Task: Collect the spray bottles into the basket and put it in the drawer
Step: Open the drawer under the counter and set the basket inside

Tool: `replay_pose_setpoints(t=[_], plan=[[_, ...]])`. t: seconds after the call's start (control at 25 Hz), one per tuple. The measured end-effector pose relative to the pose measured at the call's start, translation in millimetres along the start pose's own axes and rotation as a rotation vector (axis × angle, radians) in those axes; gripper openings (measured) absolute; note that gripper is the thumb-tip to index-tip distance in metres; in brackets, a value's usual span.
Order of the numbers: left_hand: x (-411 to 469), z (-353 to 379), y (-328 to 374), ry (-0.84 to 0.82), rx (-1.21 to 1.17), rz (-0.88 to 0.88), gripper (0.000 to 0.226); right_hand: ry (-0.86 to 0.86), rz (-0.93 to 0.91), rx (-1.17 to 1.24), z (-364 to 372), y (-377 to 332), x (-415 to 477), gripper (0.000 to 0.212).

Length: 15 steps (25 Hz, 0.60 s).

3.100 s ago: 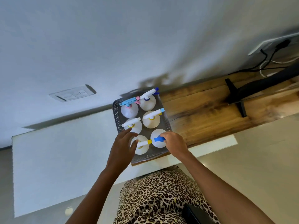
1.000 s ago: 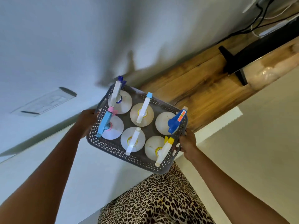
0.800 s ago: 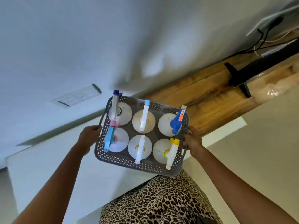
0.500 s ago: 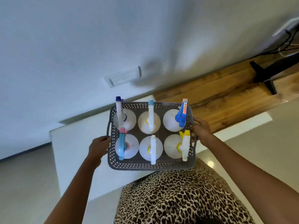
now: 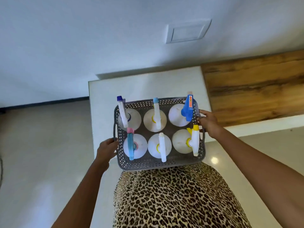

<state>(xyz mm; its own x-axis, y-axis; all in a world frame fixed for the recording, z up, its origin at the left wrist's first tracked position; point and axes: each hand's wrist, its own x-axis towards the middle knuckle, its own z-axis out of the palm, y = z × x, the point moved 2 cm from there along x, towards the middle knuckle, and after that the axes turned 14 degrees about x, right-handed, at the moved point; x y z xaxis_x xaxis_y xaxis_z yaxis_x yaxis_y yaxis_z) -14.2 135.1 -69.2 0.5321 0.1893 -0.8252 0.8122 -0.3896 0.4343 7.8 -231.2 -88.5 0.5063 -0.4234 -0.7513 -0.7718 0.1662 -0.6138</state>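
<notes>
A grey perforated basket [image 5: 148,165] is held in the air in front of my body, level, above the white cabinet top [image 5: 144,86]. It carries several white spray bottles standing upright in two rows, among them one with a dark blue trigger head [image 5: 188,109] at the far right and one with a light blue and pink head [image 5: 131,145] at the near left. My left hand [image 5: 106,148] grips the basket's left handle. My right hand [image 5: 207,121] grips the right handle. No drawer shows in this view.
A wooden counter [image 5: 253,89] runs to the right of the white cabinet. A white wall plate [image 5: 187,32] sits on the wall behind. Pale tiled floor [image 5: 44,145] lies to the left. My leopard-print clothing [image 5: 177,198] fills the bottom centre.
Both hands lifted the basket off the wooden counter and carried it left, over the white cabinet. My view swung left; the stand and cables at the right left the frame.
</notes>
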Motion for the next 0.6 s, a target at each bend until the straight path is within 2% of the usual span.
replay_pose_setpoints(t=[0.28, 0.48, 0.6], plan=[[42, 13, -20, 0.028, 0.004, 0.006, 0.013, 0.010, -0.066, -0.132, 27, 13, 34, 0.039], [59, 21, -22, 0.047, 0.001, 0.020, 0.027, 0.005, -0.128, -0.189, 36, 8, 56, 0.039], [64, 20, -19, 0.067, -0.008, 0.025, 0.028, -0.015, -0.145, -0.198, 39, 3, 65, 0.041]])
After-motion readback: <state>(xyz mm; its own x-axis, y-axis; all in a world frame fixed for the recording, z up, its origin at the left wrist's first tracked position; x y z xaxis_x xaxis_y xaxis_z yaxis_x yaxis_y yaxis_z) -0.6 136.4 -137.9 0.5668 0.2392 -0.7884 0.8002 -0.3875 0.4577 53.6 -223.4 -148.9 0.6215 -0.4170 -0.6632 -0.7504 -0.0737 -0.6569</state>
